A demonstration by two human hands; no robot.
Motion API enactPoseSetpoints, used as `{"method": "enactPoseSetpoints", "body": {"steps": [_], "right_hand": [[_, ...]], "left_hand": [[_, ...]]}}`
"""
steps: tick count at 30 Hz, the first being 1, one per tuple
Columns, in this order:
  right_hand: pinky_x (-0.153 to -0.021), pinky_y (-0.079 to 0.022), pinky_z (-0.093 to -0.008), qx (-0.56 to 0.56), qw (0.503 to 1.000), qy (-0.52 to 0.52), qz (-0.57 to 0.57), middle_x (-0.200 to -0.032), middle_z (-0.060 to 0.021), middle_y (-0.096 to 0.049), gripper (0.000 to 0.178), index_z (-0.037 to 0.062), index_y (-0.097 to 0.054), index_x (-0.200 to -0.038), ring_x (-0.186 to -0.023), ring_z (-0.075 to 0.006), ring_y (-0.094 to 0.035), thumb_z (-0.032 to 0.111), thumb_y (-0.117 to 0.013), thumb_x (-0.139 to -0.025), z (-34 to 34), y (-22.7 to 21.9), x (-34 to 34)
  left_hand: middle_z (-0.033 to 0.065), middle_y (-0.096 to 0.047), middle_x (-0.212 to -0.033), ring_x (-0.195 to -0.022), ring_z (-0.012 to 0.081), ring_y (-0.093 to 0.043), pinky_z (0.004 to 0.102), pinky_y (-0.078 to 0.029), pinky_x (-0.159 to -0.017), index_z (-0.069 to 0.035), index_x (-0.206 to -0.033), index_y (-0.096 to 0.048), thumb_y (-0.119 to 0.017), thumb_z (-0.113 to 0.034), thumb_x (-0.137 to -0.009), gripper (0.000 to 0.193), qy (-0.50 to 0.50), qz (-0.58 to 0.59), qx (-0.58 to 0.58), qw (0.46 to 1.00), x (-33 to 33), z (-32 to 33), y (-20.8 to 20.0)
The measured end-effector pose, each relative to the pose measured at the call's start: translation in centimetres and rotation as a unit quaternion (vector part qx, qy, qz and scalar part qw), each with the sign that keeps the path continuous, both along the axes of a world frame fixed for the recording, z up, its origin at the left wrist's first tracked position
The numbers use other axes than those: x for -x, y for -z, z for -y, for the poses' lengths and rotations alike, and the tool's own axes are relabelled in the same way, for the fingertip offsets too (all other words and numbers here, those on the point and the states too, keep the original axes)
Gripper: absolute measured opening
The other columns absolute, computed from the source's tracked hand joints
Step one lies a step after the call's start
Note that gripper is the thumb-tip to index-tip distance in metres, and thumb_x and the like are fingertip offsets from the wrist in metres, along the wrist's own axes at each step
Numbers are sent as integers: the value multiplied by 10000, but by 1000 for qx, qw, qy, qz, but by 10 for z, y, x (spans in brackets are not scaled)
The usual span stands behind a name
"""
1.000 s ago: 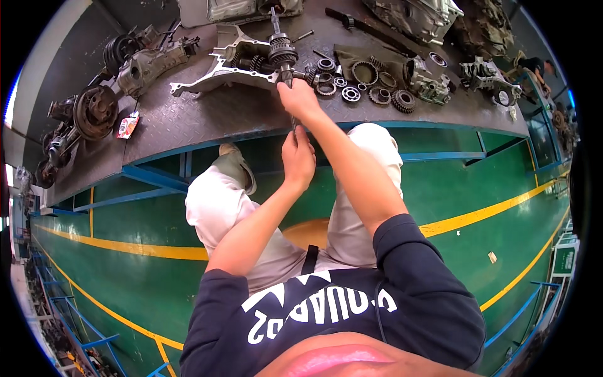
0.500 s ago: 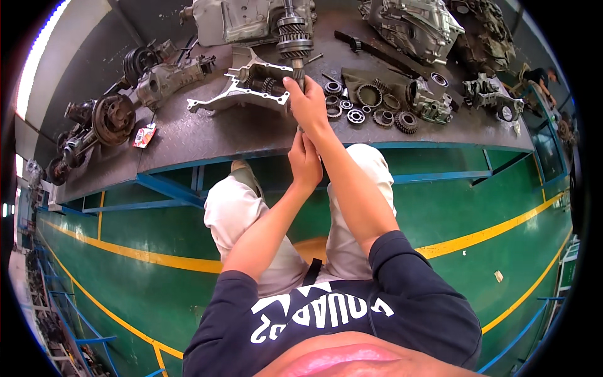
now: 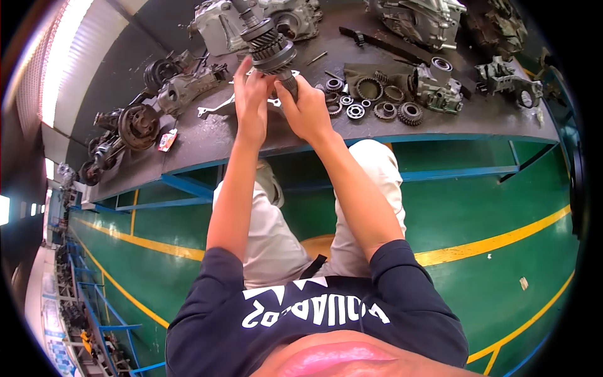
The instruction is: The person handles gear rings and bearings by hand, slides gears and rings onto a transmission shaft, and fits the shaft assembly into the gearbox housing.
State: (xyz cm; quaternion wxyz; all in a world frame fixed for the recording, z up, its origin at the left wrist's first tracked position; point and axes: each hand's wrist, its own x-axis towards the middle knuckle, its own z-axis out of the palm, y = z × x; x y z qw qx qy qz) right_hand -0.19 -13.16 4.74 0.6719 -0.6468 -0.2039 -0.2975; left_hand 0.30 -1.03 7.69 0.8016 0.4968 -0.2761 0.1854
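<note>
A gear shaft [image 3: 271,51] with several stacked gears is raised above the workbench, tilted with its upper end to the left. My right hand [image 3: 306,108] is wrapped round its splined lower end. Just left of that end, my left hand [image 3: 252,103] is upright below the gears, its fingers stretched and apart; whether the fingertips touch the shaft is unclear. Behind both hands lies an open metal housing [image 3: 217,110], mostly hidden by them.
Loose gears and bearings [image 3: 369,90] lie to the right, beside a small gearbox casing [image 3: 440,91]. Large transmission casings [image 3: 418,22] stand at the back. An axle assembly with a rusty drum [image 3: 139,126] occupies the bench's left. The blue bench edge [image 3: 440,136] runs before my knees.
The shaft has gone from nearly upright to leaning left. My left hand has left the lower end and risen beside the gears, its fingers spreading. The view has shifted somewhat.
</note>
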Motion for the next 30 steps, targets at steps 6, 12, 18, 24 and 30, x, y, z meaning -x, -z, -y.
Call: {"method": "enactPoseSetpoints", "body": {"steps": [6, 12, 18, 24, 30], "right_hand": [[-680, -494, -561, 87, 996, -17, -2, -794, -311, -652, 340, -27, -547, -901, -802, -524, -638, 287, -646, -984, -8, 4, 11], [-694, -495, -561, 66, 995, -65, -26, -808, -311, -655, 347, -34, -545, -911, -812, -516, -642, 290, -642, -989, -30, 9, 23], [-684, -509, -558, 75, 994, -74, -25, -800, -302, -667, 340, -30, -555, -922, -801, -509, -657, 290, -652, -984, -40, 12, 23], [-662, -517, -545, 65, 995, -72, -19, -782, -296, -668, 351, -27, -562, -899, -776, -502, -664, 299, -665, -981, -42, 13, 19], [-671, -512, -539, 54, 996, -63, -9, -792, -299, -667, 359, -37, -559, -917, -784, -504, -657, 300, -661, -986, -51, 17, 18]], "left_hand": [[179, -717, -1052, -976, 309, -734, 415, -607, -910, 30, -1161, -615, -738, -3, -863, 324, -10, -54, 24, 998, -10, 9, -46], [177, -708, -1032, -934, 289, -734, 418, -613, -914, 33, -1164, -592, -736, -35, -868, 337, -21, -78, 7, 997, 1, -15, -55], [183, -707, -1057, -938, 290, -740, 409, -626, -863, 30, -1193, -564, -743, -41, -877, 369, -74, -62, -51, 994, 4, -36, -83], [218, -657, -1301, -1242, 374, -642, 433, -514, -1063, -12, -1399, -496, -686, -210, -976, 504, -23, -62, -130, 989, 22, -42, -55], [243, -688, -1253, -1190, 342, -679, 423, -527, -1049, 27, -1327, -567, -606, -366, -1021, 500, -73, -87, -135, 984, 14, -48, -60]]}}
